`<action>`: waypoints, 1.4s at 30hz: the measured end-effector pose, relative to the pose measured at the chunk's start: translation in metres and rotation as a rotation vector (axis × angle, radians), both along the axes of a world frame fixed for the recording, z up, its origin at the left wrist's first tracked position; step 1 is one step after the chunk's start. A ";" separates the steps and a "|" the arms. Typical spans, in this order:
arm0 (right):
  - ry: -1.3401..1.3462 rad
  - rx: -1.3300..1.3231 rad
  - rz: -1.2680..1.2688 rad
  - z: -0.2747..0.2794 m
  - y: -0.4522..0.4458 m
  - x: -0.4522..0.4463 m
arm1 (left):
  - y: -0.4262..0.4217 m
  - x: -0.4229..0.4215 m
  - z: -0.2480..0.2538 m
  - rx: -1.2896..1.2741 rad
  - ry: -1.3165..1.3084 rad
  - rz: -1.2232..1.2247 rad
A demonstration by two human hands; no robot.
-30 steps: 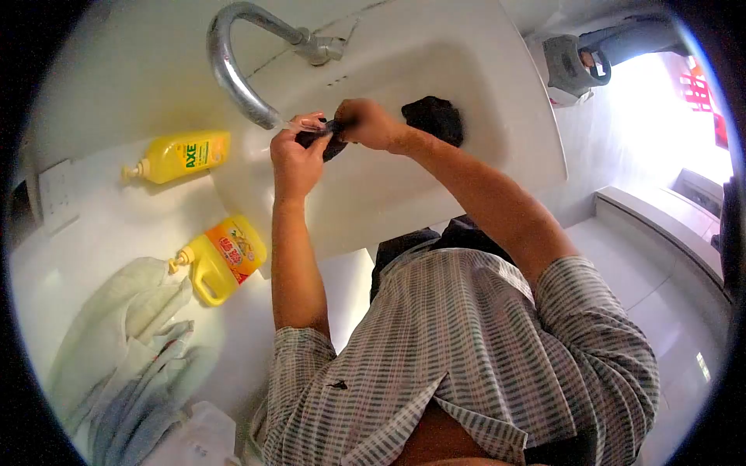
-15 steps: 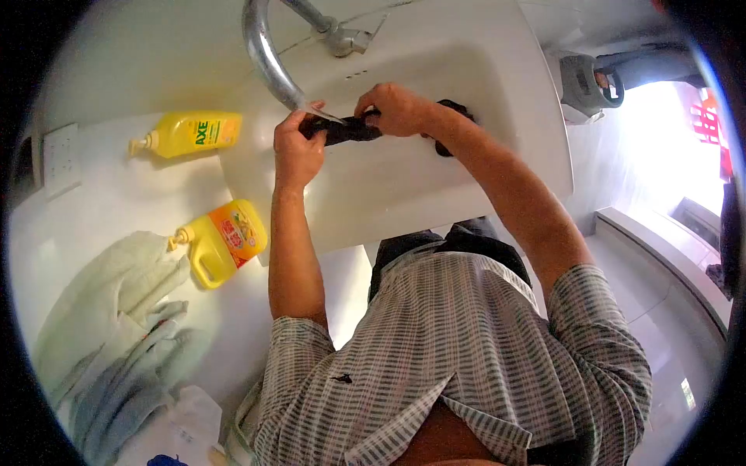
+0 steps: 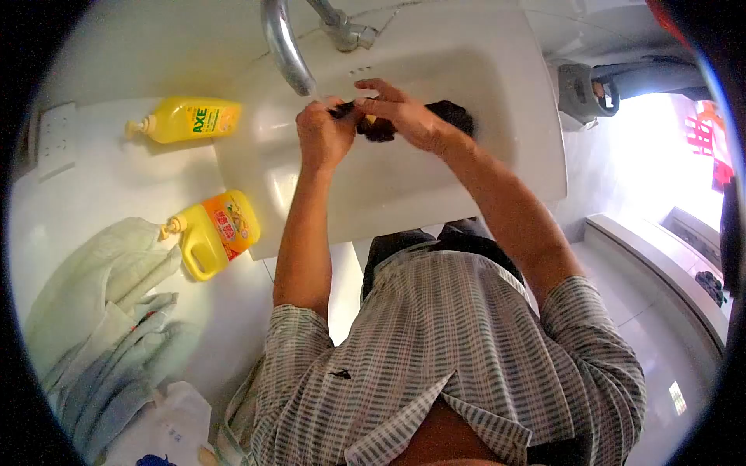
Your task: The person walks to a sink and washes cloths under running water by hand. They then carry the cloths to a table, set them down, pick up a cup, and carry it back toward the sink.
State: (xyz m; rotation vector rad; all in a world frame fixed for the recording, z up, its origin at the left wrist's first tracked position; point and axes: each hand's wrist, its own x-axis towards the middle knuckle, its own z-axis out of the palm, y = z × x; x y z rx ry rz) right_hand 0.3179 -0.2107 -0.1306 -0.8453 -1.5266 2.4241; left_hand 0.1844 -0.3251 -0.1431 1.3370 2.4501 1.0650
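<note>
Under the faucet (image 3: 289, 58), my left hand (image 3: 325, 133) is closed around one end of a dark cloth (image 3: 378, 130) above the sink. My right hand (image 3: 408, 118) lies over the same cloth, its fingers stretched out and partly spread toward my left hand. A small yellowish patch shows between the hands; what it is I cannot make out. Another dark bunched piece (image 3: 452, 116) lies in the sink behind my right wrist, and whether it joins the cloth is hidden.
Both hands work over the white sink (image 3: 435, 198). On the left counter lie a yellow AXE pump bottle (image 3: 194, 119) and a yellow jug with a handle (image 3: 217, 233). Crumpled pale towels (image 3: 109, 287) are at the lower left. A grey container (image 3: 579, 93) stands at the right.
My left hand has moved slightly right, closer to my right hand. The cloth, stretched between them before, is now bunched. My right hand's fingers have straightened. The whole view has shifted a little.
</note>
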 end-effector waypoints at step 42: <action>-0.142 1.129 -0.143 -0.051 -0.093 -0.042 | -0.017 0.023 -0.111 0.923 -1.788 -0.416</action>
